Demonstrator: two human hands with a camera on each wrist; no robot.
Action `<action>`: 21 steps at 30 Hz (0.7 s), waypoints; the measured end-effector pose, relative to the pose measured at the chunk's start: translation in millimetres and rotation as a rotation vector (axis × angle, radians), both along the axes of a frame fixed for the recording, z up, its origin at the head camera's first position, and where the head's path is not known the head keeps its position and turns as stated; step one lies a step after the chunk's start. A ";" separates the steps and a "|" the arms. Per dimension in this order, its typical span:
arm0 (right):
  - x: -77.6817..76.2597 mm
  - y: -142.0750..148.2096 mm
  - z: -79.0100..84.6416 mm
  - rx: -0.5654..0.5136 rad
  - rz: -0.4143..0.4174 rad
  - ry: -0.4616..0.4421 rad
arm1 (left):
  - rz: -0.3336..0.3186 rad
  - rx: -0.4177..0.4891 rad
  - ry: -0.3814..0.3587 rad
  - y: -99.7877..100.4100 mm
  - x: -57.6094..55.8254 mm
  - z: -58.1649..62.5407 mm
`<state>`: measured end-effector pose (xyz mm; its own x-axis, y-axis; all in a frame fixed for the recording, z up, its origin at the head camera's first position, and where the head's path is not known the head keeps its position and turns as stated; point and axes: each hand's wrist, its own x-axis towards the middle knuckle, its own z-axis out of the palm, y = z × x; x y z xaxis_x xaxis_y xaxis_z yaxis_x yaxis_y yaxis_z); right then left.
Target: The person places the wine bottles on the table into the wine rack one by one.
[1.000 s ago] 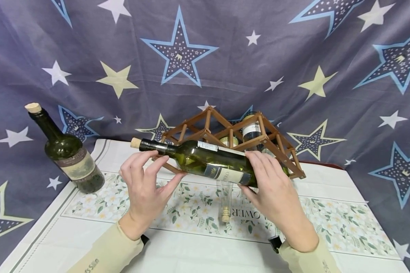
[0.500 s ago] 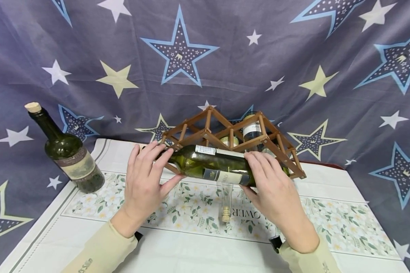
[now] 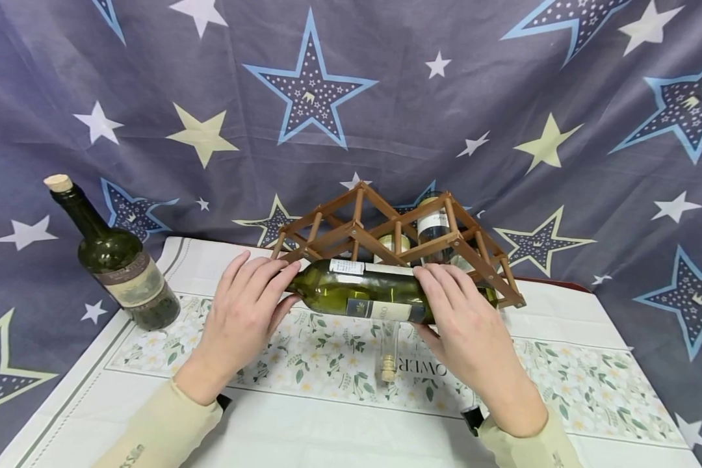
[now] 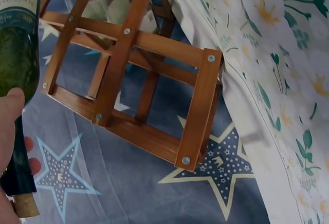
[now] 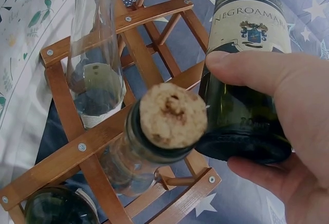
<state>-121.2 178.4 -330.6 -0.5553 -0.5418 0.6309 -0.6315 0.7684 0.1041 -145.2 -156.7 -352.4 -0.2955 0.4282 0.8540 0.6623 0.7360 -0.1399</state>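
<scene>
I am gripping one green bottle (image 3: 359, 289), left hand (image 3: 240, 312) on neck, right hand (image 3: 474, 328) on base, near the far edge of the worktop (image 3: 333, 432).

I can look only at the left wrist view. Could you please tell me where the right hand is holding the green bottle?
Observer: The right hand grips the green bottle near its base.
Operator: Thank you. Is any bottle standing by itself?
Observer: Yes, a corked bottle stands on the left side of the table.
Operator: And near the right hand, is there one more cork?
Observer: Yes, the right wrist view shows a cork in the mouth of a clear bottle.
</scene>
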 end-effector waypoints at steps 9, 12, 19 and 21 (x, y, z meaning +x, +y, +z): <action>2.2 -1.6 0.7 0.039 -0.011 -0.039 | -0.002 -0.071 -0.016 -9.7 0.4 -5.3; 2.3 -1.7 0.8 0.041 0.003 -0.042 | 0.005 -0.092 -0.024 -13.1 0.9 -8.5; 1.8 -2.1 0.3 0.053 0.044 -0.080 | 0.009 -0.108 -0.030 -19.9 4.3 -16.4; 1.5 -2.8 -0.1 0.052 0.058 -0.087 | 0.005 -0.104 -0.037 -21.7 6.1 -18.2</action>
